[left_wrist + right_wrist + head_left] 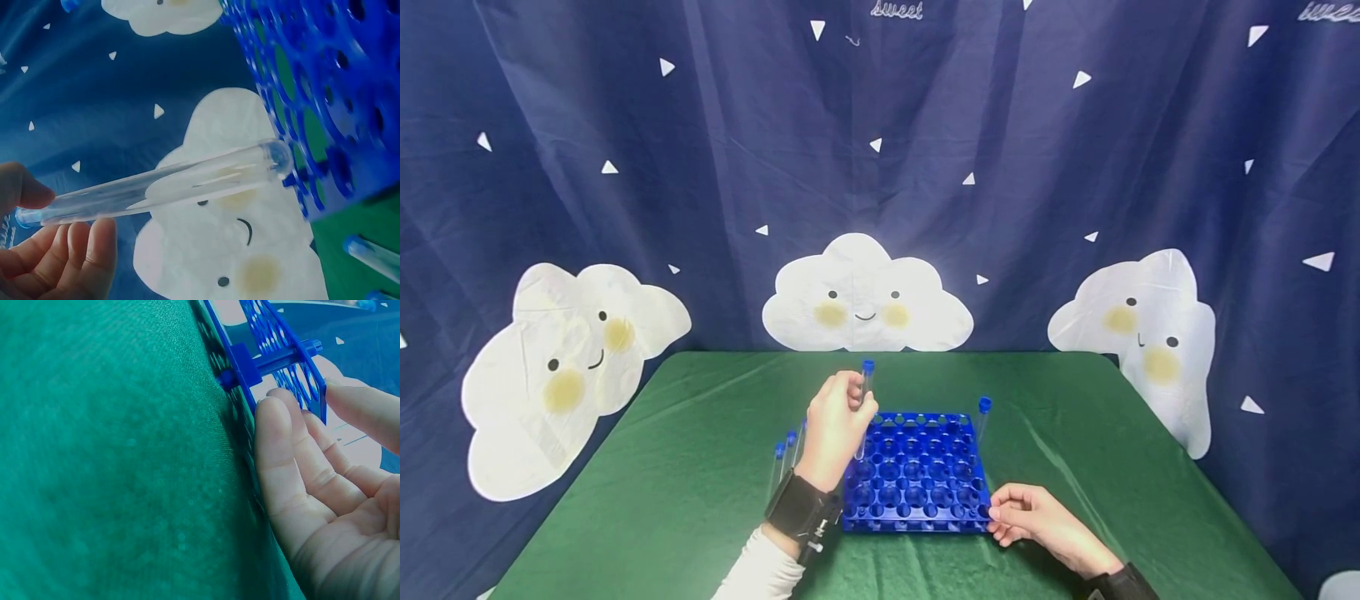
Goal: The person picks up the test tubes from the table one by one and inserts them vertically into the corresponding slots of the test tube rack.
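Head view: tube [867,383] pinched in left hand [838,428] by left edge of rack [915,473]; right hand [1032,518] grips rack corner.

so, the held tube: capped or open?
Capped: in the head view, a blue cap sits on the upper end of the held tube.

A wrinkled white sleeve [765,568] at seven o'clock in the head view — at its one o'clock, a broad black wristband [796,505] with a small silvery fitting [822,528] — and a second black wristband [1124,585] at five o'clock.
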`<state>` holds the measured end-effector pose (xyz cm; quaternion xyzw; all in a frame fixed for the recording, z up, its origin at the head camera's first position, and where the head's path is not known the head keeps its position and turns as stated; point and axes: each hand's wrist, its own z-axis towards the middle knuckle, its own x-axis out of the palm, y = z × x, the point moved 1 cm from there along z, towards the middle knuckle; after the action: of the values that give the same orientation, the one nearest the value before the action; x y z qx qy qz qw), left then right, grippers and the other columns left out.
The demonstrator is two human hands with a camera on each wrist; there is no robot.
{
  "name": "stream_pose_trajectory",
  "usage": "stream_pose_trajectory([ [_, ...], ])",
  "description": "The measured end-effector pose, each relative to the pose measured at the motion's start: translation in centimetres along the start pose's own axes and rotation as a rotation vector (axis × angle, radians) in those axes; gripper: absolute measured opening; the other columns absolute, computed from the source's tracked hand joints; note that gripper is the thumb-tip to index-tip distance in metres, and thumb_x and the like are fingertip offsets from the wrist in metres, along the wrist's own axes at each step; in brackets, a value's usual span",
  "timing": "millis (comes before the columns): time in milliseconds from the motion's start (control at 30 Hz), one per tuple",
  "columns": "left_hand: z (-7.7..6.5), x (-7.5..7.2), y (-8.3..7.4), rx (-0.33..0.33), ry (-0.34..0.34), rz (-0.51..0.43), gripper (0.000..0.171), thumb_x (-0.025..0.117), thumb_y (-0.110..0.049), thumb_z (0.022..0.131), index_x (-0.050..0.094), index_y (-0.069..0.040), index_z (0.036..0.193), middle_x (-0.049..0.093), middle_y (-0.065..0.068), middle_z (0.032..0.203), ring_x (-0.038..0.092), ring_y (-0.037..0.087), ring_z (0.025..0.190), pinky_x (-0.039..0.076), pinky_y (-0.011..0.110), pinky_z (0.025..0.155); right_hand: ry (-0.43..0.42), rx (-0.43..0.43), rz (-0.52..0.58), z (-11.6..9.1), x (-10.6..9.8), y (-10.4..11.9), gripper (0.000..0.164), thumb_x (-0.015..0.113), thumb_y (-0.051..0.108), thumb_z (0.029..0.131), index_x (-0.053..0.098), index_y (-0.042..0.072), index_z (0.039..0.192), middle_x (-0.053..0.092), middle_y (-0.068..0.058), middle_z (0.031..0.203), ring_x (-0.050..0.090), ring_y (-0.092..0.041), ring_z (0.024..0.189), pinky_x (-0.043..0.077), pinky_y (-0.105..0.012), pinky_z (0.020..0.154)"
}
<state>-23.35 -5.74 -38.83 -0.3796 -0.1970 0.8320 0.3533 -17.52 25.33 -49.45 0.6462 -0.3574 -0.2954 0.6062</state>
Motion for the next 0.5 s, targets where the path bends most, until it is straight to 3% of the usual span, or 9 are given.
stream_pose_trajectory([
  [500, -0.3, 2.4, -2.9, 0.069, 0.112, -0.168, 0.018, 0.067, -0.013, 0.081, 0.06, -0.01, 0.098, 0.057, -0.003, 0.083, 0.057, 0.009, 0.073, 0.051, 0.021, 0.064, -0.007, 0.014, -0.009, 0.1, -0.1, -0.2, 0.025, 0.055, 0.011, 0.095, 0.052, -0.012, 0.105, 0.064, -0.013, 0.092, 0.065, -0.017, 0.081, 0.057, -0.031, 0.071],
])
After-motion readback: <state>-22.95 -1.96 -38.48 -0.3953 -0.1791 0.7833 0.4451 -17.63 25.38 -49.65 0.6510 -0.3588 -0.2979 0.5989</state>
